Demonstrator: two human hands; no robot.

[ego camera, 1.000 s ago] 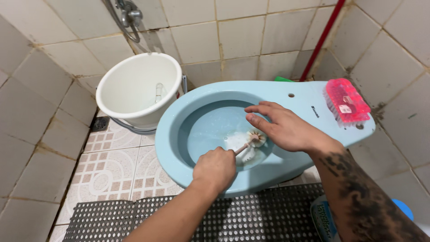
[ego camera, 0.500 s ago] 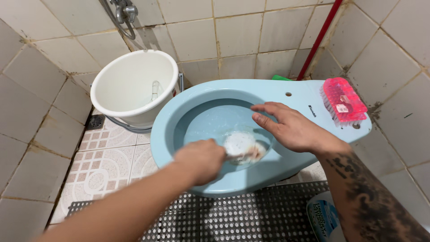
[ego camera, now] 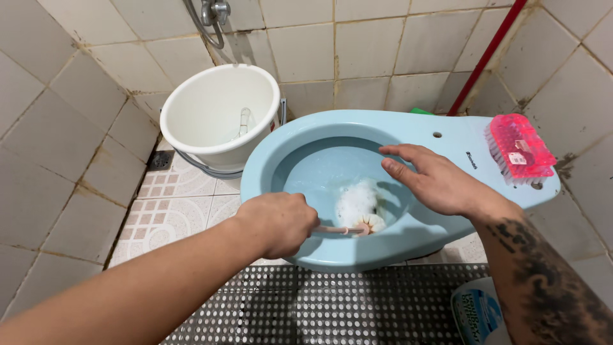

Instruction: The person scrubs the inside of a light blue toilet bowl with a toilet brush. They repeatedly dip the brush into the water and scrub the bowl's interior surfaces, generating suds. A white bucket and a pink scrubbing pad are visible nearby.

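Observation:
My left hand (ego camera: 278, 222) is closed around the thin handle of a round white-bristled toilet brush (ego camera: 364, 223), whose head lies low inside the light blue toilet bowl (ego camera: 262, 163) beside a patch of white foam (ego camera: 355, 198). My right hand (ego camera: 434, 182) rests flat, fingers spread, on the bowl's right rim and holds nothing. A pink scrubbing brush (ego camera: 520, 148) lies on the flat back ledge of the toilet, right of my right hand.
A white plastic bucket (ego camera: 220, 118) stands left of the toilet under a wall tap (ego camera: 214, 16). A black perforated mat (ego camera: 332, 306) covers the floor in front. A red pipe (ego camera: 485, 54) runs up the tiled corner. A printed packet (ego camera: 482, 316) lies at bottom right.
My left hand has swung left and back toward the near rim, dragging the brush head to the front of the bowl. Foam has spread. The view shifted slightly right.

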